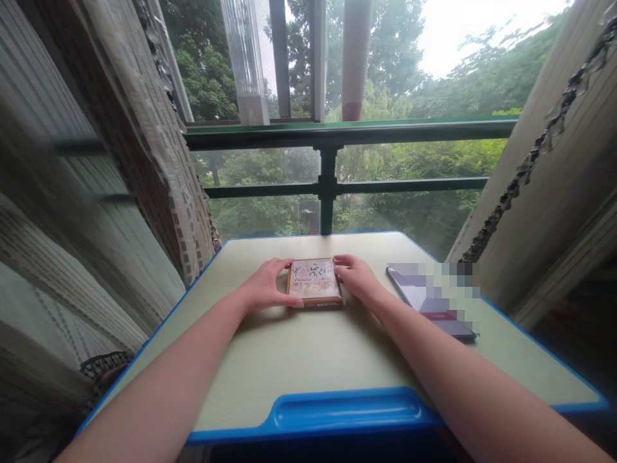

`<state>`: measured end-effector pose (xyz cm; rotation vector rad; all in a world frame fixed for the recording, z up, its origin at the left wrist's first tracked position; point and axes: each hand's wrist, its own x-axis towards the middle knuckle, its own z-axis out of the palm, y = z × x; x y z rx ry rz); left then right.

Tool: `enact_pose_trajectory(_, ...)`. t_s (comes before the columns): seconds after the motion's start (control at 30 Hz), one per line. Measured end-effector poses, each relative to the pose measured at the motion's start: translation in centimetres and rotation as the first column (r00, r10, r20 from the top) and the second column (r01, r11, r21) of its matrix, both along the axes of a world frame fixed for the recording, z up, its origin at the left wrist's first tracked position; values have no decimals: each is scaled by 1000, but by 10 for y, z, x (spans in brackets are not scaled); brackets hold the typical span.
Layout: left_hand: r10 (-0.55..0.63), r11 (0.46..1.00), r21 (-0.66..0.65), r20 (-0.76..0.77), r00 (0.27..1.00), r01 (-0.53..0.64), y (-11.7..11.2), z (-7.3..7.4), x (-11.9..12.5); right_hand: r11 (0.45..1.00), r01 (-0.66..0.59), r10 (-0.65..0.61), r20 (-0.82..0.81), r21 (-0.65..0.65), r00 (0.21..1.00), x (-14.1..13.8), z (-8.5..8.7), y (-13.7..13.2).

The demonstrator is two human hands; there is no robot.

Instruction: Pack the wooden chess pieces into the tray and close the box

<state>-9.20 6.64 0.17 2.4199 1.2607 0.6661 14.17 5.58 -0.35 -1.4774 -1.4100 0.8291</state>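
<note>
A small flat Chinese chess box (314,281) lies on the pale tabletop, its printed lid facing up and its sides brown. My left hand (264,284) grips it from the left, with the thumb at the near left corner and the fingers at the far left corner. On the opposite side, my right hand (357,276) has its fingers along the right edge of the box; its thumb is hidden. Both forearms reach in from the bottom of the view.
A dark flat object (429,302), partly blurred out, lies right of my right hand. The table (299,360) has a blue rim and a blue pen groove (347,410) at the front. Curtains (159,161) flank it, and a green railing (366,133) and window stand behind.
</note>
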Motion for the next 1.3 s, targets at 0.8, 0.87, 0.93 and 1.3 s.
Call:
enact_pose_trajectory(0.8, 8, 998, -64, -45, 999, -11, 1, -4, 1, 999, -39, 45, 285, -26, 957, -1, 15, -9)
enact_pose_trajectory(0.87, 10, 997, -79, -55, 998, -15, 1, -4, 0, 998, -55, 58, 308, -16, 950, -1, 15, -9)
enact_pose_trajectory(0.93, 9, 997, -80, -58, 998, -13, 2, -5, 0, 998, -62, 60, 326, -5, 943, -1, 14, -9)
enact_pose_trajectory(1.3, 27, 994, -102, -53, 998, -32, 2, -7, -1, 995, -92, 72, 416, 29, 907, 0, 14, -7)
